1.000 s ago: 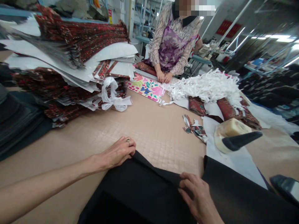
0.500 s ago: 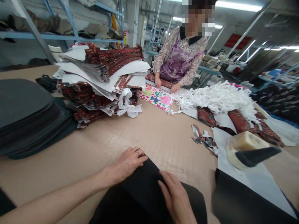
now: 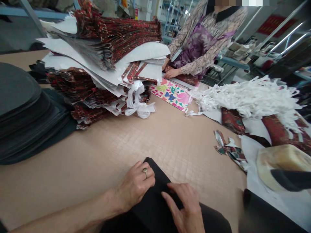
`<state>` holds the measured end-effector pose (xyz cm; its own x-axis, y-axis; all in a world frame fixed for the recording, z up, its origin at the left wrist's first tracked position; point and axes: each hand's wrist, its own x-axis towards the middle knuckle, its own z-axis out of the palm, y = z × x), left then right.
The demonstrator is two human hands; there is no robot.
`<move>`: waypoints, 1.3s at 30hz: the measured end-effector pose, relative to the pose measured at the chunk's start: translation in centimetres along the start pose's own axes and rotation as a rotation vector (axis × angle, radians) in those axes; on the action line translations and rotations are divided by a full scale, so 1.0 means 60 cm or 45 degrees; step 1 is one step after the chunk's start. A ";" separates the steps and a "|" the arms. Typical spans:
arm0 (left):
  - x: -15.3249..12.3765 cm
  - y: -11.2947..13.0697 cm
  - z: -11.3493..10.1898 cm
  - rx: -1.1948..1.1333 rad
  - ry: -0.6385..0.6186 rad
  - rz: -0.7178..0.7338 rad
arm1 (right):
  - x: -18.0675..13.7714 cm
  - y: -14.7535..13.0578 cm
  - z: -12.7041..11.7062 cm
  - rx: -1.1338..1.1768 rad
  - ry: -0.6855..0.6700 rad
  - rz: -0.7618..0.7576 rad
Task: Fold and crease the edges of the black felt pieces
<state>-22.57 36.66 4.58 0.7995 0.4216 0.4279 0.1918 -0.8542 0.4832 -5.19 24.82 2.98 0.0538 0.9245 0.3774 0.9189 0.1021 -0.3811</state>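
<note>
A piece of black fabric (image 3: 155, 200) lies on the tan table (image 3: 97, 152) right in front of me. My left hand (image 3: 134, 186), with a ring on one finger, is curled over the fabric's upper left corner and grips its edge. My right hand (image 3: 186, 210) rests on top of the fabric just to the right, fingers together and pressing down on a fold. Both hands are close to each other.
A tall stack of red patterned fabric and white paper (image 3: 104, 58) stands at the back left, dark cut pieces (image 3: 21, 110) at the far left. A person in a purple apron (image 3: 199, 45) works across the table. White strips (image 3: 247, 97), a colourful sheet (image 3: 173, 94) and a yellowish block (image 3: 282, 161) lie to the right.
My right hand has moved left across the black fabric until it lies beside my left hand, gathering the fabric into a narrower fold. The view shifted leftward.
</note>
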 end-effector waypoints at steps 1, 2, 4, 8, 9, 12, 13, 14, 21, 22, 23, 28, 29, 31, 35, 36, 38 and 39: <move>-0.004 0.000 -0.001 -0.020 0.033 0.021 | 0.005 -0.001 0.000 0.033 -0.029 0.000; -0.007 -0.003 -0.001 -0.051 0.055 -0.004 | 0.007 -0.001 0.002 0.059 -0.034 0.013; -0.009 -0.012 0.001 -0.137 0.071 -0.171 | 0.006 0.001 0.006 0.063 0.010 0.070; -0.002 -0.039 0.009 -0.189 -0.051 -0.476 | -0.006 0.004 0.019 0.025 0.019 0.183; 0.001 -0.043 0.011 -0.187 -0.092 -0.497 | -0.008 0.004 0.023 0.042 0.007 0.199; 0.010 -0.046 0.013 -0.191 -0.146 -0.557 | -0.014 -0.003 0.029 0.056 0.057 0.173; 0.012 -0.044 0.012 -0.189 -0.140 -0.569 | -0.016 -0.006 0.029 0.033 0.094 0.126; 0.013 -0.042 0.011 -0.183 -0.124 -0.567 | -0.018 -0.008 0.029 0.002 0.134 0.075; -0.011 -0.020 -0.004 -0.112 0.054 -0.105 | 0.005 -0.012 0.012 -0.033 0.183 0.048; -0.016 -0.017 -0.005 -0.100 0.074 -0.070 | 0.014 -0.014 0.008 -0.011 0.156 0.016; -0.021 -0.014 -0.005 -0.105 0.085 -0.055 | 0.023 -0.017 0.004 0.016 0.123 -0.026; -0.024 0.004 0.000 -0.517 0.137 -0.552 | 0.034 -0.030 -0.010 0.141 0.123 -0.076; -0.021 0.007 -0.001 -0.649 0.124 -0.720 | 0.030 -0.029 -0.010 0.132 0.142 -0.082; -0.017 0.012 -0.003 -0.860 0.070 -0.948 | 0.021 -0.025 -0.009 0.087 0.165 -0.121; -0.009 0.011 -0.005 -1.039 0.036 -1.036 | 0.013 -0.020 -0.002 -0.001 0.223 -0.146; -0.008 0.010 -0.004 -1.066 0.028 -1.054 | 0.013 -0.021 -0.001 -0.021 0.244 -0.140; -0.005 0.007 -0.001 -1.082 0.012 -1.091 | 0.014 -0.023 0.001 -0.064 0.268 -0.160; -0.004 0.005 0.000 -1.069 0.007 -1.105 | 0.015 -0.024 0.002 -0.083 0.275 -0.168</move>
<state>-22.71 36.28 4.62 0.5852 0.7600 -0.2828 0.2321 0.1771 0.9564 -6.54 25.57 3.78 0.0074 0.8041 0.5945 0.9464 0.1864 -0.2640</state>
